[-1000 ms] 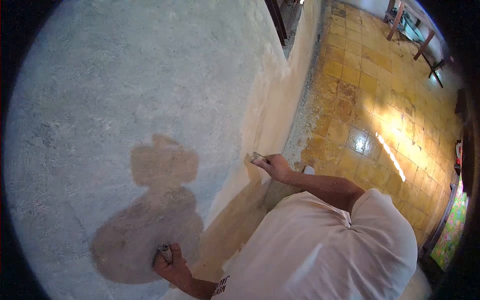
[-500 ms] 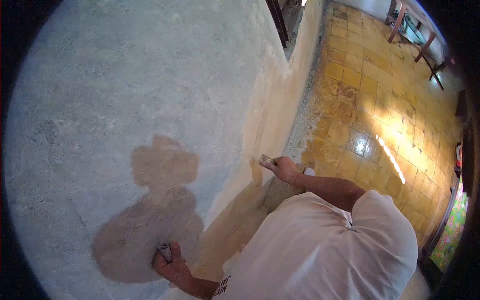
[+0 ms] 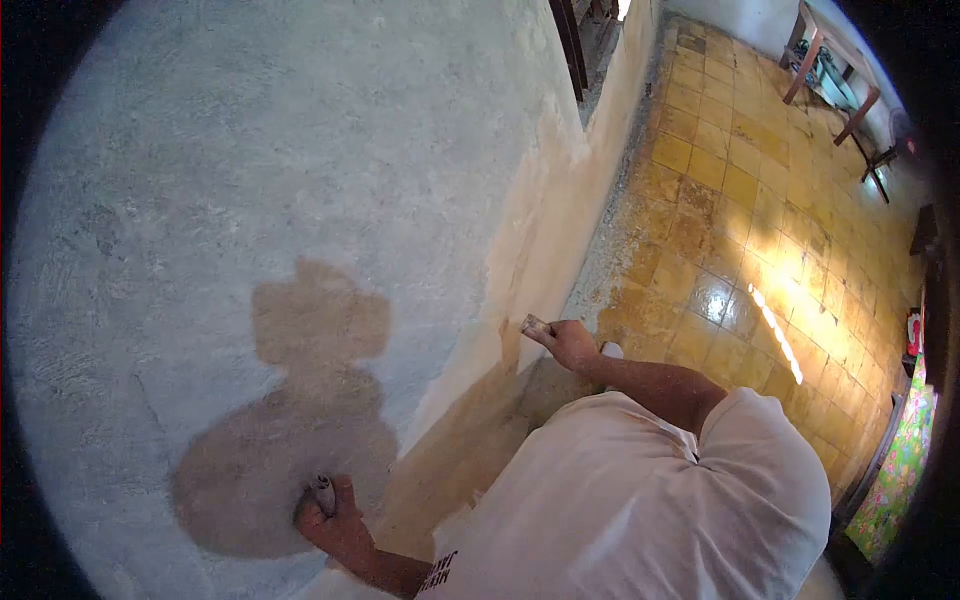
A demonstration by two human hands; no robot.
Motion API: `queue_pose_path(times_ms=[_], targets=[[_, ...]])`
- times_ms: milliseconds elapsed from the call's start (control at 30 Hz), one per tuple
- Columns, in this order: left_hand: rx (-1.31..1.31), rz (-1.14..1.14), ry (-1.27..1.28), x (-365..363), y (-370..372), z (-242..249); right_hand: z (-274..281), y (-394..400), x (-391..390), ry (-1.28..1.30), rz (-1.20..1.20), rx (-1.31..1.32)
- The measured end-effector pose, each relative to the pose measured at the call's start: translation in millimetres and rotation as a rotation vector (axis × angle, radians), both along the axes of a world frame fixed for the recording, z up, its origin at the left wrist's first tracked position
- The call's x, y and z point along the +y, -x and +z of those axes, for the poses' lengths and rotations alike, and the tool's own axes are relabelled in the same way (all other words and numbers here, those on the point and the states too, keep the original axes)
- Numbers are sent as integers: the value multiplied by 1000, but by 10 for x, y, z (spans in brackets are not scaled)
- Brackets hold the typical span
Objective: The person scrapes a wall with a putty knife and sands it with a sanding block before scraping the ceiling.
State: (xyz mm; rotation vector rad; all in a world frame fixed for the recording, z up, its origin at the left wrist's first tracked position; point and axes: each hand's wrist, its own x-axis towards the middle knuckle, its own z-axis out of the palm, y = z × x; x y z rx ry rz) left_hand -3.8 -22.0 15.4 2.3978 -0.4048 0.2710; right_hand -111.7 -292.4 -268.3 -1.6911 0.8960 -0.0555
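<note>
My left hand (image 3: pixel 337 528) is closed round a small rolled grey sheet (image 3: pixel 322 494), its curled end sticking up between thumb and fingers. It is over the shadowed part of the blue-grey plastered wall (image 3: pixel 300 160). My right hand (image 3: pixel 574 346) reaches out from the white shirt (image 3: pixel 620 490) and pinches a small, flat, worn piece (image 3: pixel 536 327) whose exact kind I cannot tell. That piece is close to the bare tan band (image 3: pixel 545 235) along the wall's lower part, beside a darker brown streak.
Yellow floor tiles (image 3: pixel 720 180) run along the wall's foot, with sunlight on them. A wooden table (image 3: pixel 845 45) stands at the far end. A dark-framed opening (image 3: pixel 597 60) is in the wall at the top. Flowered green cloth (image 3: pixel 893 460) hangs at the right edge.
The view has shifted slightly. My right hand's flat piece now shows more of its face, tilted differently near the wall. My left hand keeps its hold on the roll, nearly in place.
</note>
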Motion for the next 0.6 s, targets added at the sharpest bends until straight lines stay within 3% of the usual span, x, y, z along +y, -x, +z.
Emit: queue_pose_path(times_ms=[67, 133, 200, 267, 400, 433, 533, 600], targets=[[-22, 54, -118, -63, 23, 30, 44, -113, 7, -54, 5, 39], [3, 130, -84, -293, 126, 106, 175, -509, 58, 42, -67, -202], [14, 201, -56, -268, 103, 122, 292, -438, 18, 10, -24, -151], [-82, 8, -161, -34, -21, -7, 287, -301, -49, -9, 29, -91], [-180, 8, -172, 35, -54, -34, 100, 82, -52, -48, 37, 19], [-101, 21, -205, 8, -52, 16, 56, 123, -37, -94, 35, 37], [-37, -7, -162, 15, -120, -73, -103, -378, 17, 86, -33, -68], [-69, -29, -93, -60, -33, -40, 225, -528, 1, 19, -37, -130]])
